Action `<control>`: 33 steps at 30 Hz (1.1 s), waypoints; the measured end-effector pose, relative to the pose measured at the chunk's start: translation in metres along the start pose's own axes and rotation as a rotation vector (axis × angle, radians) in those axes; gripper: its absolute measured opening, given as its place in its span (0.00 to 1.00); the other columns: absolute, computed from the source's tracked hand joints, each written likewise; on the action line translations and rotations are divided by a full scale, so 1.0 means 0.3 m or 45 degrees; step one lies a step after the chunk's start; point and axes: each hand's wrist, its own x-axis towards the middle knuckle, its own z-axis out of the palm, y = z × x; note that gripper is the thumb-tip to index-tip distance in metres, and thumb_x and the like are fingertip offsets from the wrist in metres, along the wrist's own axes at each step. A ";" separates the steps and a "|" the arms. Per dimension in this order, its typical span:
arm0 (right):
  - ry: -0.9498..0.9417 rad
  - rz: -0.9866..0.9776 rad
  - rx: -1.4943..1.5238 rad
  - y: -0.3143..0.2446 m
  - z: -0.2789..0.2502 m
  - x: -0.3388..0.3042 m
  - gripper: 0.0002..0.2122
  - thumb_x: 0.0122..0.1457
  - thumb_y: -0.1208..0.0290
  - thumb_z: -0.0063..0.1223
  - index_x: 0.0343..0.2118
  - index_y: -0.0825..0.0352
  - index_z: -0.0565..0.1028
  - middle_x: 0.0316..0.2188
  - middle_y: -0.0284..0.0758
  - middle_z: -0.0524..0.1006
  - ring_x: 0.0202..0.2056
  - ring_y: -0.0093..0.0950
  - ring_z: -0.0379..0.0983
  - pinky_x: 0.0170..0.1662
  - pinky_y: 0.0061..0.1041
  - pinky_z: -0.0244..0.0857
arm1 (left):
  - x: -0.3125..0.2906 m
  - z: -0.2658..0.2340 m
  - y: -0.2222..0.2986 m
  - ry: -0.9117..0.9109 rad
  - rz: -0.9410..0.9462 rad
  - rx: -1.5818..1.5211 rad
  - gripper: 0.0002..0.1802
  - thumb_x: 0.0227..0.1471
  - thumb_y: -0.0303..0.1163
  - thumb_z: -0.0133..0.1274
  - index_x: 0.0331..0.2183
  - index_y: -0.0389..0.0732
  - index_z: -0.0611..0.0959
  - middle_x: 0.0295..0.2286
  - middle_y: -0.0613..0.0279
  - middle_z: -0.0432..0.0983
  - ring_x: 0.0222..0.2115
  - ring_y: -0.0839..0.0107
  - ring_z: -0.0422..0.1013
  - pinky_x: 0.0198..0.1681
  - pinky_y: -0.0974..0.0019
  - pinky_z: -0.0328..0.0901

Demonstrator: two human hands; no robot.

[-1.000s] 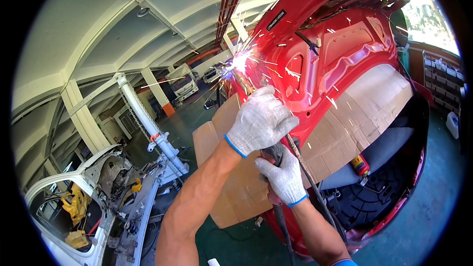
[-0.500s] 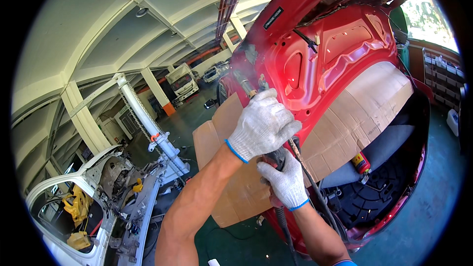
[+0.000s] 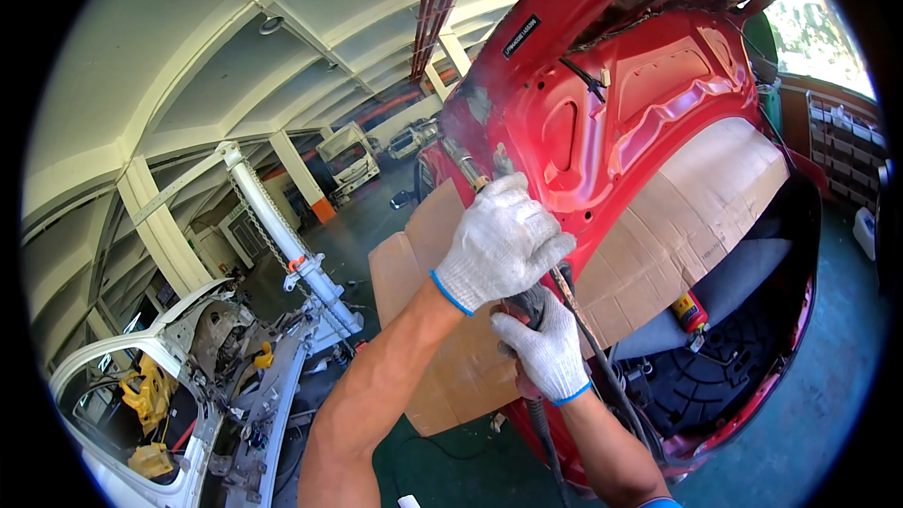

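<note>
With both hands in white knit gloves, I hold a long corded hand tool, its metal front end [image 3: 465, 164] against or close to the edge of the raised red car trunk lid [image 3: 649, 75]. A trace of haze hangs by its tip; whether it touches cannot be told. My left hand [image 3: 508, 240] is wrapped round the tool's front part. Lower down, my right hand [image 3: 546, 343] is closed round the dark rear grip [image 3: 529, 305]. A thick black cable [image 3: 544, 442] runs down from the grip. The tool's exact kind is not clear.
Cardboard sheets [image 3: 687, 226] cover the trunk opening beneath the lid. A red fire extinguisher [image 3: 690, 312] lies in the trunk. At left stand a stripped white car body [image 3: 122, 348] and a pulling post with chain [image 3: 282, 226]. A white truck [image 3: 350, 162] is parked farther back.
The haze around the tool's front end has thinned, and its metal shows more clearly. Both hands stay nearly where they were, still gripping the tool.
</note>
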 end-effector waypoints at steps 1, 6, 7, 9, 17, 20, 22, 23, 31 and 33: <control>0.004 0.008 0.001 -0.002 0.004 -0.002 0.09 0.59 0.74 0.65 0.35 0.64 0.72 0.29 0.25 0.73 0.30 0.17 0.72 0.34 0.21 0.71 | -0.003 0.002 -0.001 0.008 0.008 0.007 0.12 0.46 0.40 0.70 0.23 0.42 0.89 0.21 0.55 0.80 0.29 0.53 0.79 0.51 0.49 0.73; -0.015 -0.054 -0.006 0.011 -0.009 0.027 0.11 0.58 0.77 0.65 0.42 0.68 0.75 0.32 0.29 0.77 0.28 0.19 0.74 0.30 0.22 0.70 | 0.018 0.003 -0.017 0.036 0.015 -0.034 0.11 0.46 0.39 0.70 0.23 0.42 0.88 0.19 0.56 0.77 0.26 0.54 0.76 0.47 0.49 0.72; -0.018 -0.052 -0.012 0.009 -0.007 0.029 0.11 0.58 0.77 0.65 0.43 0.69 0.75 0.33 0.29 0.77 0.28 0.20 0.74 0.30 0.23 0.70 | 0.015 0.006 -0.022 0.058 0.030 -0.031 0.11 0.46 0.39 0.70 0.23 0.42 0.88 0.19 0.56 0.76 0.25 0.54 0.76 0.47 0.49 0.72; -0.017 -0.042 -0.017 0.008 -0.010 0.034 0.12 0.59 0.76 0.65 0.43 0.69 0.75 0.33 0.29 0.77 0.28 0.20 0.74 0.30 0.23 0.70 | 0.016 0.007 -0.025 0.034 0.016 -0.022 0.12 0.46 0.39 0.70 0.23 0.41 0.88 0.19 0.56 0.76 0.25 0.54 0.76 0.47 0.50 0.72; -0.025 -0.002 -0.036 -0.029 -0.002 0.006 0.12 0.59 0.74 0.66 0.42 0.68 0.75 0.31 0.26 0.75 0.31 0.16 0.73 0.35 0.21 0.72 | 0.021 -0.016 -0.002 0.014 0.004 0.023 0.14 0.49 0.40 0.68 0.22 0.41 0.86 0.20 0.55 0.76 0.27 0.53 0.76 0.48 0.49 0.72; -0.100 -0.010 -0.013 -0.009 -0.034 -0.040 0.22 0.59 0.73 0.68 0.55 0.72 0.75 0.38 0.32 0.80 0.37 0.20 0.77 0.40 0.26 0.76 | 0.015 -0.064 0.075 0.082 0.015 0.034 0.12 0.50 0.40 0.67 0.25 0.42 0.85 0.23 0.55 0.78 0.30 0.52 0.77 0.49 0.49 0.71; -0.125 -0.122 -0.113 0.030 -0.056 -0.082 0.23 0.60 0.71 0.68 0.55 0.74 0.74 0.43 0.37 0.83 0.43 0.27 0.81 0.46 0.31 0.77 | -0.077 -0.083 0.127 0.097 -0.073 0.070 0.16 0.47 0.35 0.70 0.37 0.40 0.85 0.33 0.54 0.78 0.38 0.48 0.76 0.49 0.47 0.70; -0.157 -0.175 -0.216 0.060 -0.068 -0.108 0.23 0.59 0.69 0.68 0.55 0.74 0.74 0.44 0.40 0.84 0.44 0.30 0.82 0.49 0.32 0.76 | -0.141 -0.110 0.185 0.116 -0.204 0.078 0.19 0.50 0.36 0.69 0.42 0.38 0.85 0.36 0.52 0.80 0.42 0.48 0.77 0.53 0.45 0.70; -0.710 0.168 -0.663 0.273 -0.094 -0.445 0.29 0.58 0.57 0.65 0.59 0.66 0.72 0.43 0.50 0.82 0.43 0.50 0.81 0.47 0.42 0.76 | -1.274 -0.072 0.914 -0.081 -2.152 -0.184 0.19 0.69 0.38 0.46 0.45 0.32 0.84 0.45 0.49 0.80 0.45 0.57 0.75 0.56 0.56 0.68; -0.801 0.252 -0.675 0.375 -0.104 -0.524 0.27 0.59 0.56 0.63 0.58 0.64 0.73 0.42 0.49 0.82 0.43 0.51 0.81 0.46 0.44 0.75 | -1.702 -0.001 1.329 -0.335 -2.613 -0.473 0.21 0.67 0.43 0.50 0.45 0.33 0.85 0.43 0.45 0.82 0.43 0.52 0.77 0.53 0.52 0.70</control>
